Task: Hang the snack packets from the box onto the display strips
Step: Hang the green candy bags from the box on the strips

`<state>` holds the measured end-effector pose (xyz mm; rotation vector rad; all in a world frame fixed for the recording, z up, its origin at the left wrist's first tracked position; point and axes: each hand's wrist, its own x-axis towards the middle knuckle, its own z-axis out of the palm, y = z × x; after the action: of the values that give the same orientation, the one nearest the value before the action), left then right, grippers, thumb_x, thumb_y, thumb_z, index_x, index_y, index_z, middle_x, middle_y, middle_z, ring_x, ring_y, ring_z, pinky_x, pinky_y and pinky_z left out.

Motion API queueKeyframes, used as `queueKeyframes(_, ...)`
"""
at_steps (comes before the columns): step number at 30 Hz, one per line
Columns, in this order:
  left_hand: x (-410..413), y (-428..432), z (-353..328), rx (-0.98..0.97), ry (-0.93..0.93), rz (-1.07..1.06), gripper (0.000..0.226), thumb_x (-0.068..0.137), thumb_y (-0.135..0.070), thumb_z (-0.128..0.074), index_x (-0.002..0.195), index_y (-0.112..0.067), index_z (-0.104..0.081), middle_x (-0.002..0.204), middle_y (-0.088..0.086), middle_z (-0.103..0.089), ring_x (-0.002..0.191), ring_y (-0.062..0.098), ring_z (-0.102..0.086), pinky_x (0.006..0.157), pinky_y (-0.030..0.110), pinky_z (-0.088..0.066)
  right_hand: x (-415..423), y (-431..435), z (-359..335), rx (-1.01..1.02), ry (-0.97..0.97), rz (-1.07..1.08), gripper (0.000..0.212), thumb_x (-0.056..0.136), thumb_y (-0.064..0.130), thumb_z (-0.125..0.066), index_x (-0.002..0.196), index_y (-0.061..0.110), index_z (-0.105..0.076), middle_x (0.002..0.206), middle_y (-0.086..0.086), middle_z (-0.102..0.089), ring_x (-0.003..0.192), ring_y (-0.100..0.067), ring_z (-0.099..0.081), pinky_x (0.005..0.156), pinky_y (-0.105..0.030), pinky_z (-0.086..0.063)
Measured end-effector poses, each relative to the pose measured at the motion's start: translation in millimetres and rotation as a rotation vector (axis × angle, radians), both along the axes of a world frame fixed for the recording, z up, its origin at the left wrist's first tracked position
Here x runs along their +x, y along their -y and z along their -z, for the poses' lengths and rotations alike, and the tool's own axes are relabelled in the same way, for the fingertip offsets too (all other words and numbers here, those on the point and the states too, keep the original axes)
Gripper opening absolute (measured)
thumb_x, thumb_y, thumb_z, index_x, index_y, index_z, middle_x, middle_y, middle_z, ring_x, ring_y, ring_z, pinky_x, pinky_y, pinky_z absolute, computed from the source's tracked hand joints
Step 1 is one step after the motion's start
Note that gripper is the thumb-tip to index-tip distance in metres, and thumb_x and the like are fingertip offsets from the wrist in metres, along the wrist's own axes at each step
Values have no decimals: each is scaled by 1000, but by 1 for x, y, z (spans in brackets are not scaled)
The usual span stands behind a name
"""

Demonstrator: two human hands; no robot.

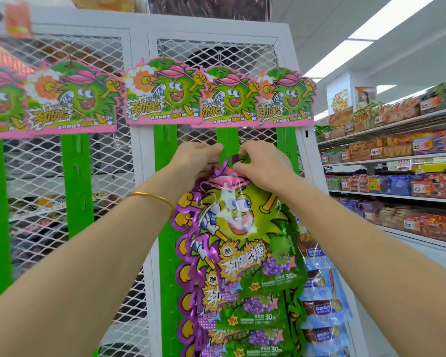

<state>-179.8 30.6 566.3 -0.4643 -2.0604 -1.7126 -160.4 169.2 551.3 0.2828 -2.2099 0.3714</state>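
Note:
A shiny green and purple snack packet (pixel 242 228) with a cartoon durian figure hangs at the middle green display strip (pixel 226 140). My left hand (pixel 198 161) and my right hand (pixel 263 166) both pinch the packet's top edge against the strip, close together. Several more packets (pixel 245 320) of the same kind hang below it on the same strip. The strip to the left (pixel 165 145) and the strip to the right (pixel 285 136) show bare green under their cartoon header cards (pixel 165 91). The box is out of view.
The strips hang on a white wire-mesh rack (pixel 139 176). Two more green strips (pixel 76 186) hang further left. Blue packets (pixel 319 292) hang low on the right of the rack. Shop shelves (pixel 397 161) full of snacks run along the right side.

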Motion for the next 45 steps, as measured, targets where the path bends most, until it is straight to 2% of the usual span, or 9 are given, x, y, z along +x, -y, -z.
queueKeyframes(5,14,3,22,-395,-356,-229,42,84,-13,-64,124,-9,-52,109,5,-62,95,15,-57,84,24,-44,1,1,19,-30,-106,73,40,81,49,-63,102,16,-51,107,-2,-59,99,-25,-57,71,-33,-40)
queueKeyframes(9,34,21,60,-370,-531,-324,38,83,-6,-59,121,-10,-54,114,3,-60,105,15,-54,91,23,-42,16,2,45,10,-327,181,40,84,42,-62,109,14,-50,109,-7,-53,100,-27,-51,77,-35,-39)
queueKeyframes(13,73,44,150,-312,-480,-303,34,85,-5,-58,117,-13,-55,107,-9,-55,97,1,-49,85,8,-37,66,19,116,-105,-371,-73,28,81,18,-60,107,10,-55,105,-10,-55,99,-29,-51,83,-36,-39)
queueKeyframes(19,146,96,365,-381,39,-195,31,83,4,-54,106,-16,-57,108,2,-59,98,13,-54,81,21,-45,137,51,331,-138,306,-420,26,83,13,-57,109,12,-57,104,-3,-53,92,-14,-52,78,-26,-41)
queueKeyframes(27,203,146,507,-596,411,-111,24,84,1,-53,105,-5,-63,98,0,-57,90,10,-52,78,5,-39,154,48,568,-292,1219,-164,28,80,1,-60,108,-4,-58,101,-18,-61,102,-33,-58,87,-34,-39)
queueKeyframes(32,179,148,527,-670,514,-108,24,84,3,-54,104,-6,-64,98,0,-58,92,12,-53,70,-3,-33,158,64,648,-150,1581,-58,90,73,48,-72,140,4,-30,142,-17,-38,131,-32,-38,106,-40,-35)
queueKeyframes(35,168,144,533,-588,568,-124,26,82,4,-53,102,-7,-66,104,6,-65,99,19,-59,88,18,-44,167,80,676,-40,1723,1,118,66,68,-66,148,9,-4,155,-17,-11,142,-37,-14,115,-46,-21)
queueKeyframes(38,162,142,537,-547,626,-134,26,83,1,-51,103,-10,-65,107,4,-65,101,16,-59,93,28,-45,174,88,690,61,1692,87,118,68,58,-71,149,12,2,156,-13,-5,140,-39,-12,110,-51,-27)
queueKeyframes(45,162,131,544,-533,677,-60,18,87,-6,-54,100,-13,-63,98,-1,-64,92,13,-60,83,22,-46,159,71,674,-217,1558,204,40,86,4,-47,126,-1,-42,126,-19,-52,116,-36,-50,94,-39,-44)
